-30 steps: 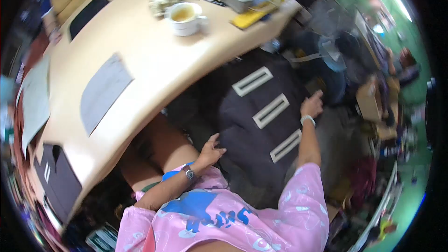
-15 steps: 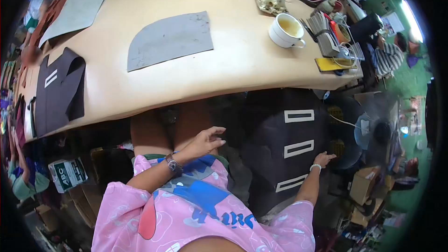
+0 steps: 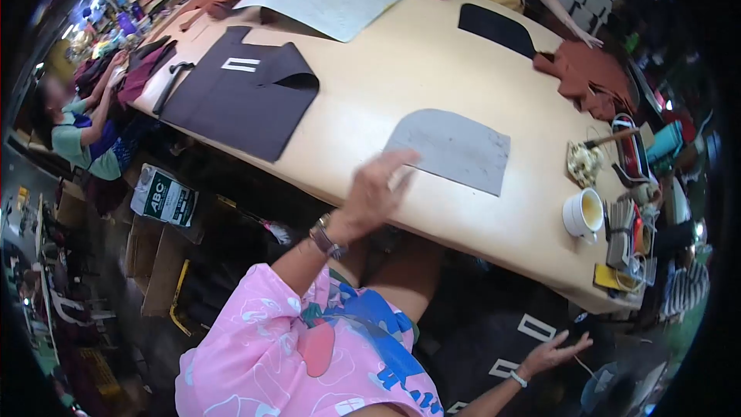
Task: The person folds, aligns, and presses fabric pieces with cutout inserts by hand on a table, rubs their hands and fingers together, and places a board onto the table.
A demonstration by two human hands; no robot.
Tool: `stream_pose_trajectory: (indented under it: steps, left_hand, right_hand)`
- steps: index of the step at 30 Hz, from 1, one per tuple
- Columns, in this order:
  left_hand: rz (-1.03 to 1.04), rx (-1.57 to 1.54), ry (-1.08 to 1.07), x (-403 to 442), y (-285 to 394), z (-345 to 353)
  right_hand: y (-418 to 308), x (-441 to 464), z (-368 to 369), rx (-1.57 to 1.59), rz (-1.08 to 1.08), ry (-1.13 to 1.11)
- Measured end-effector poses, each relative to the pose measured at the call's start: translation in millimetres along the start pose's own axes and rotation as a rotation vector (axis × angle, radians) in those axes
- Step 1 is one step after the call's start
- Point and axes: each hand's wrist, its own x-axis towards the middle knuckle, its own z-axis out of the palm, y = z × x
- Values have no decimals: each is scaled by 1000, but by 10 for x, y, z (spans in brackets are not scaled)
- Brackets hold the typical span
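My left hand (image 3: 378,191), a watch on its wrist, is raised over the near edge of the table, fingers apart and empty. Behind its fingertips lies a grey curved panel (image 3: 455,148). Low on the right, my right hand (image 3: 553,353), with a bracelet, has its fingers spread and holds nothing. Beside it hangs dark fabric (image 3: 471,347) with pale rectangular frames on it. A dark cut piece (image 3: 247,100) with one pale frame and a folded-over flap lies on the table at the left.
The table (image 3: 370,69) bears a white cup (image 3: 583,215), a yellow block (image 3: 616,277), brown material (image 3: 590,77), a black panel (image 3: 495,28) and a pale sheet (image 3: 332,0). Co-workers stand at its far side and left. A labelled ABC bag (image 3: 164,195) sits below the left edge.
The view has swung left, bringing the dark cut piece and a co-worker into fuller view. My left hand has risen from my lap to the table edge. My right hand stays low, fingers now spread.
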Motion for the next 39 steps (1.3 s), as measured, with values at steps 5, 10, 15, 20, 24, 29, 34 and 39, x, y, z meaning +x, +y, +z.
stream_pose_trajectory:
  steps: [5, 10, 15, 20, 24, 29, 34, 39]
  left_hand:
    - [-137, 562, 200, 346, -906, -654]
    - [-389, 878, -64, 458, -1425, -926]
    - [-234, 825, -10, 625, -1736, -1029]
    - [-269, 847, -5, 1073, -2042, -987]
    - [-236, 760, 46, 1294, -2316, -905]
    - [-369, 524, 45, 1413, -2372, -1009]
    - [-524, 324, 11, 1527, -2527, -1140]
    - [-542, 330, -52, 1584, -2548, -1169]
  right_hand:
    - [-1549, 163, 635, 431, -46, -190]
    - [-2762, 83, 981, 621, -197, -368]
    - [-3072, -64, 1131, 462, -288, -482]
    - [-3065, -73, 1124, 439, -190, -496]
    - [-3113, -58, 1120, 408, -172, -466]
    - [-3114, -64, 1131, 424, -146, -477]
    - [-3129, -73, 1129, 415, -102, -488]
    - [-3171, -48, 1098, 389, -97, -481]
